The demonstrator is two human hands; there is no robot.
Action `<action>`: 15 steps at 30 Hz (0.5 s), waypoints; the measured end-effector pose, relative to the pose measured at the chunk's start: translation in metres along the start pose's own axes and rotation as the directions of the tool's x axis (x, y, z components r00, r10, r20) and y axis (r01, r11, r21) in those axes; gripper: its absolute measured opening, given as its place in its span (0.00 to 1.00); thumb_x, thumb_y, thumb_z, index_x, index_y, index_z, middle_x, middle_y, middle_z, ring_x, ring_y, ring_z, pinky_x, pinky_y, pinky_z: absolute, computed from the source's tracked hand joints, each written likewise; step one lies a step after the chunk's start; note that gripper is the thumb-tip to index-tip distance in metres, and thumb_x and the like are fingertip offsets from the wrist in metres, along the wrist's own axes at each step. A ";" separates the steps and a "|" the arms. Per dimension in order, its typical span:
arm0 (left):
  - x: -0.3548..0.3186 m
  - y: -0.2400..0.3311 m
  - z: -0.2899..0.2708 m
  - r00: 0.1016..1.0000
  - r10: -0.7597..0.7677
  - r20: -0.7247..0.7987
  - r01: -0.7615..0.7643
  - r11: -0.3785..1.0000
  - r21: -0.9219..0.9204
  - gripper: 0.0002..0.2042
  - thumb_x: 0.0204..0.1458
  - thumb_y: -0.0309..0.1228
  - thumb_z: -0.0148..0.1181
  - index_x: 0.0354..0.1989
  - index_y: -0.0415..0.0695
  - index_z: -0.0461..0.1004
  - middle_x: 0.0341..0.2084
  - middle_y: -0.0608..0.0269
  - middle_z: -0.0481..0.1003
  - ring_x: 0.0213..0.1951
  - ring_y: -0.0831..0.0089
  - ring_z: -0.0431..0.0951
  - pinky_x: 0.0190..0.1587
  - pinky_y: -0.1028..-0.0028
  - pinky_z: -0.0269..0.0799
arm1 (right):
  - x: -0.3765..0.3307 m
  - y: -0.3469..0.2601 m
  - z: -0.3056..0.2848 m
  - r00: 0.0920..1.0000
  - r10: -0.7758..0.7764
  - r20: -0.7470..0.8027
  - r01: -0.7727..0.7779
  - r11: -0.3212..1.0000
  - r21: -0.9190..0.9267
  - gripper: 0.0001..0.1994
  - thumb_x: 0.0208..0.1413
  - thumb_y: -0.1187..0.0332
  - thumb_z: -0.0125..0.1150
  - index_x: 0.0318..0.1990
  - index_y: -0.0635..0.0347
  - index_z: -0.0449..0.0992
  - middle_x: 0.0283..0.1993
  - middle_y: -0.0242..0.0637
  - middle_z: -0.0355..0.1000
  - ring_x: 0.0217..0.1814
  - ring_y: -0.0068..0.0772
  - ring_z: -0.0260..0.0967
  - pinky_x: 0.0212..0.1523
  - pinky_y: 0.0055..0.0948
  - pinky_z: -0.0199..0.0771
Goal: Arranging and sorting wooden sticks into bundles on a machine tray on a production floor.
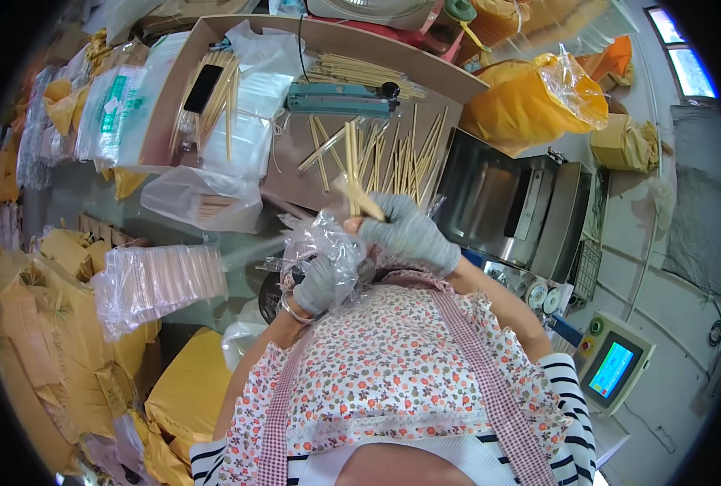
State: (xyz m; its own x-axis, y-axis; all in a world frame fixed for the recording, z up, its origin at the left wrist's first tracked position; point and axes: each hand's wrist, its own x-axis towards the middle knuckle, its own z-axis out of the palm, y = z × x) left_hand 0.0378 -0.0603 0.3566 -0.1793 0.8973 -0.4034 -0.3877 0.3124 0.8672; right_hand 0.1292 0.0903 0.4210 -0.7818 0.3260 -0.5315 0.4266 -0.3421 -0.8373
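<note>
My right hand (413,233), in a grey glove with bare fingertips, is closed round a few pale wooden chopsticks (367,202). They point up and away from me over the near edge of a cardboard tray (287,174). Lower and to the left, my gloved left hand (316,285) is closed on crumpled clear plastic wrappers (332,247), held against my flowered apron. Its fingertips are partly covered by the film. More loose chopsticks (409,166) lie scattered in the tray just beyond my right hand.
A teal bar sealer (336,99) stands in the tray, with a black phone (203,89) on sticks to its left. A steel machine (494,194) is at the right, near a control panel (616,364). Packed sticks (162,279) and yellow sacks (61,340) fill the left.
</note>
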 end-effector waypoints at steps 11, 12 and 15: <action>0.003 0.055 0.017 0.997 -0.075 -0.006 0.075 0.997 0.023 0.10 0.58 0.38 0.55 0.32 0.44 0.69 0.19 0.75 0.64 0.23 0.83 0.62 0.25 0.80 0.57 | 0.046 -0.049 -0.038 0.945 -0.326 -0.023 0.325 0.945 -0.027 0.16 0.56 0.52 0.57 0.37 0.56 0.76 0.27 0.21 0.70 0.23 0.09 0.56 0.25 0.13 0.59; 0.004 0.051 0.016 0.995 -0.098 -0.034 0.097 0.995 -0.023 0.10 0.58 0.38 0.55 0.32 0.44 0.69 0.21 0.76 0.64 0.24 0.83 0.62 0.26 0.80 0.57 | 0.049 -0.052 -0.038 0.949 -0.313 -0.016 0.313 0.949 -0.023 0.16 0.56 0.52 0.57 0.37 0.56 0.76 0.27 0.21 0.70 0.23 0.09 0.56 0.25 0.13 0.59; 0.004 0.035 0.000 0.993 -0.117 0.032 0.121 0.947 -0.299 0.08 0.58 0.36 0.54 0.35 0.45 0.69 0.25 0.76 0.65 0.27 0.85 0.62 0.27 0.81 0.57 | 0.065 -0.068 -0.050 0.908 -0.364 -0.209 0.355 0.931 -0.079 0.15 0.58 0.53 0.54 0.33 0.56 0.73 0.26 0.22 0.67 0.23 0.12 0.57 0.23 0.14 0.58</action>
State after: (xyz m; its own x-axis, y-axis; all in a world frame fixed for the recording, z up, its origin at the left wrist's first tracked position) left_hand 0.0236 -0.0461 0.3857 -0.1040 0.8642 -0.4923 -0.6587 0.3110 0.6851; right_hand 0.0723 0.1787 0.4366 -0.7696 0.6048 -0.2046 0.1558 -0.1329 -0.9788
